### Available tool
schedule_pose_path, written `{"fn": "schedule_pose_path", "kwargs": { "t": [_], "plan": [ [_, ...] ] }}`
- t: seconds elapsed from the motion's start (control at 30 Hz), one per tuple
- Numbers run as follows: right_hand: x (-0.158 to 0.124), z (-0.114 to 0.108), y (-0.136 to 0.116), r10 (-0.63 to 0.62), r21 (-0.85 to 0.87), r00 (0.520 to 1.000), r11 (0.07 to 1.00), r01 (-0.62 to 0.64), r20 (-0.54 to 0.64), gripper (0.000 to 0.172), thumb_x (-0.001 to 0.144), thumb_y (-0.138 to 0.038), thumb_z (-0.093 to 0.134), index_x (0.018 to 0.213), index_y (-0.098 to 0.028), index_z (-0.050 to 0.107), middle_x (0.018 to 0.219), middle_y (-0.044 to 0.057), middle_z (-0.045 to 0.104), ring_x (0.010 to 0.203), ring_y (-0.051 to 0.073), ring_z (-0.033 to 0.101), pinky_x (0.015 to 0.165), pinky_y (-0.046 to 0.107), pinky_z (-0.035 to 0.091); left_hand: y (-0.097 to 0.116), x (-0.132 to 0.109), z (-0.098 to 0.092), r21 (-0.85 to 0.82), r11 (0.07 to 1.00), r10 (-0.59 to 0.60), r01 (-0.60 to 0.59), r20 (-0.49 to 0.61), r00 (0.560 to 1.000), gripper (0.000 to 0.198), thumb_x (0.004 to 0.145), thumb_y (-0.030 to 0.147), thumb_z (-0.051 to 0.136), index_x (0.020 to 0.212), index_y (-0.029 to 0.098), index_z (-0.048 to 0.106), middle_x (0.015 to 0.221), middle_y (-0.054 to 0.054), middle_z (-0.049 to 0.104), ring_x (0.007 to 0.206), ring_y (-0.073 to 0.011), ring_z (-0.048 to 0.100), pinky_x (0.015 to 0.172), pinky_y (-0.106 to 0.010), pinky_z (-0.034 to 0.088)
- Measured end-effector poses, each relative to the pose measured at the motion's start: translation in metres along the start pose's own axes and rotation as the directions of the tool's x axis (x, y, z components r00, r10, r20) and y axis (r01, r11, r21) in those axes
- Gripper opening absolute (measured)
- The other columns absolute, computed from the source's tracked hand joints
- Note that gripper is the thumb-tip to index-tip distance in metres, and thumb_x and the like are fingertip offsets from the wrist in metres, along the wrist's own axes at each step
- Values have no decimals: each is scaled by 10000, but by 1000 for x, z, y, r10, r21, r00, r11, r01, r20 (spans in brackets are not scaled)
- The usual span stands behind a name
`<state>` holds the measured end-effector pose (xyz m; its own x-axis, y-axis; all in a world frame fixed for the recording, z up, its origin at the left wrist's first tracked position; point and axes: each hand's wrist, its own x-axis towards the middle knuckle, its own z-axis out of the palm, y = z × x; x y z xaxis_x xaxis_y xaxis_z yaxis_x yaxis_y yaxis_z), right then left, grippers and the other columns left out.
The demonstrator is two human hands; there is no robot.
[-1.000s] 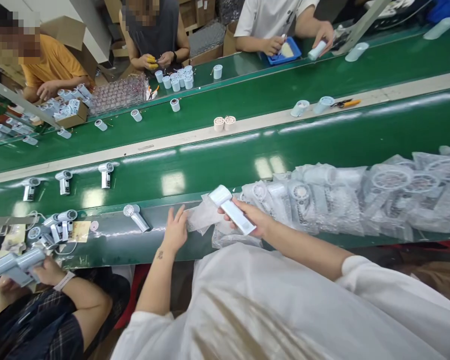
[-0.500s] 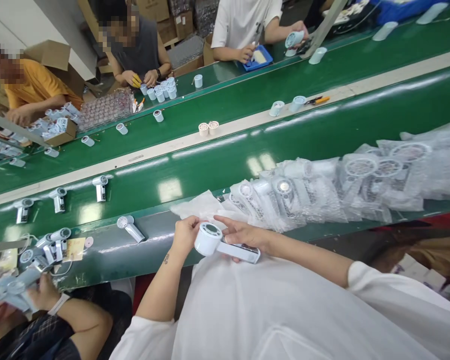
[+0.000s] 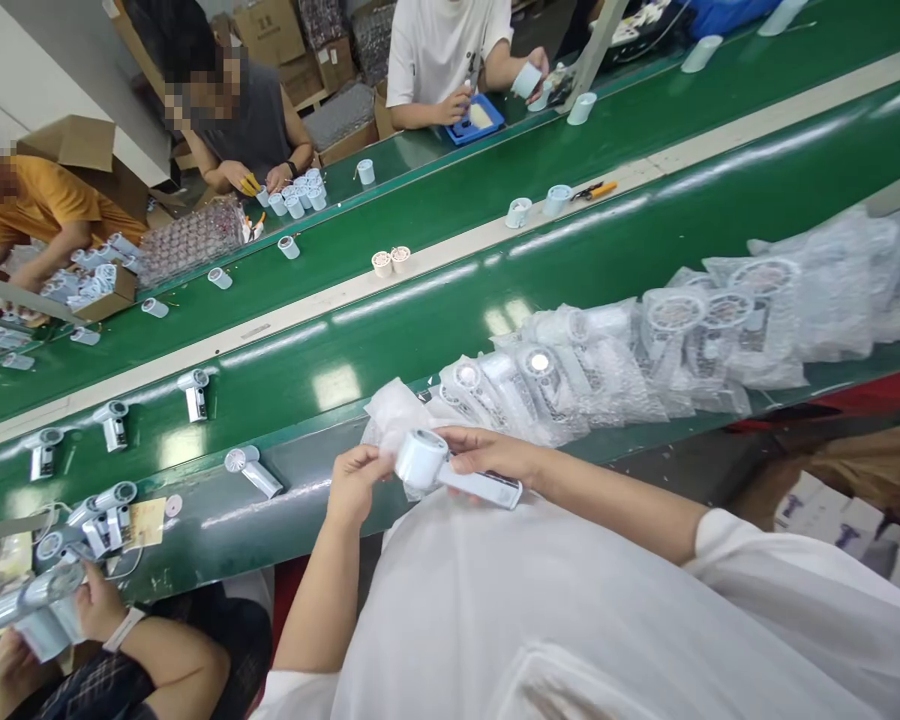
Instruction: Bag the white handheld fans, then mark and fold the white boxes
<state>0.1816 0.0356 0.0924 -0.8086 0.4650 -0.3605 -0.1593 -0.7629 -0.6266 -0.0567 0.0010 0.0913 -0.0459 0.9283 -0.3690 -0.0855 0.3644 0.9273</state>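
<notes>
In my right hand (image 3: 495,455) is a pale blue handheld fan (image 3: 420,460), its round head toward the left and its handle slanting down to the right. My left hand (image 3: 356,487) is just left of the fan head, its thumb and fingers pinched on the edge of a clear bubble-wrap bag (image 3: 396,405). The bag lies behind and partly under the fan head, at the table edge. Right of it, several bagged fans (image 3: 540,385) lie in a long overlapping row.
A green conveyor belt (image 3: 330,345) carries several unbagged fans (image 3: 194,395). One more fan (image 3: 253,470) lies on the near ledge at left. A co-worker's hands (image 3: 101,605) hold fans at lower left. Across the belt, other people handle fan parts near a blue tray (image 3: 476,120).
The fan's head has turned away so its round face shows less. My left hand has closed on the bag, which has been drawn up behind the fan. The whole view has shifted slightly.
</notes>
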Motion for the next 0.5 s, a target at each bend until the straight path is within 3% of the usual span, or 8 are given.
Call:
{"fn": "schedule_pose_path", "kwargs": {
  "t": [0.1,0.2,0.27,0.33,0.4,0.43,0.5],
  "plan": [
    [-3,-1,4,27,-34,993,999,-31,-117,759,744,-288,771,1398,-295,385,1028,40,642,707,174,709,484,229,571,3,0,9,-63,997,45,-52,-120,992,180,650,335,727,640,184,630,587,22,578,544,-105,503,563,-233,427],
    [-4,3,9,64,-44,981,996,-73,-185,636,791,-312,721,1337,-294,396,928,21,650,656,178,708,443,230,556,7,0,18,209,941,284,-268,-55,957,142,775,343,659,789,202,667,721,-8,635,657,-135,560,668,-263,471],
    [-6,5,11,23,-6,978,1000,-25,-210,547,811,-343,689,1278,-265,414,901,33,657,647,189,708,412,228,543,6,0,18,450,747,513,-489,77,855,97,832,286,610,844,210,671,781,-33,657,745,-165,590,747,-299,484],
    [-11,3,11,-22,32,979,999,30,-205,539,798,-347,695,1249,-242,417,934,56,667,661,206,712,399,239,543,2,-1,14,584,460,689,-669,240,684,97,856,195,572,891,213,660,829,-55,665,812,-187,600,796,-334,489],
    [-16,1,9,-34,58,982,997,45,-188,574,769,-329,721,1244,-229,415,957,71,668,666,223,713,393,258,548,-2,-4,10,625,230,771,-746,351,531,159,862,119,544,963,207,631,857,-73,662,832,-194,601,797,-352,496],
    [-18,1,8,-28,75,983,996,42,-183,586,762,-321,727,1247,-227,410,957,73,668,662,229,714,389,263,546,-5,-6,10,634,158,789,-757,379,483,191,863,96,537,1003,202,613,860,-78,658,825,-193,601,786,-354,500],
    [-21,3,7,-6,128,983,991,31,-184,570,779,-315,709,1252,-228,403,955,72,667,659,230,715,376,255,535,-9,-10,13,649,89,809,-756,396,435,234,863,79,542,1062,193,585,856,-82,651,811,-193,605,763,-355,504]
  ]
}}
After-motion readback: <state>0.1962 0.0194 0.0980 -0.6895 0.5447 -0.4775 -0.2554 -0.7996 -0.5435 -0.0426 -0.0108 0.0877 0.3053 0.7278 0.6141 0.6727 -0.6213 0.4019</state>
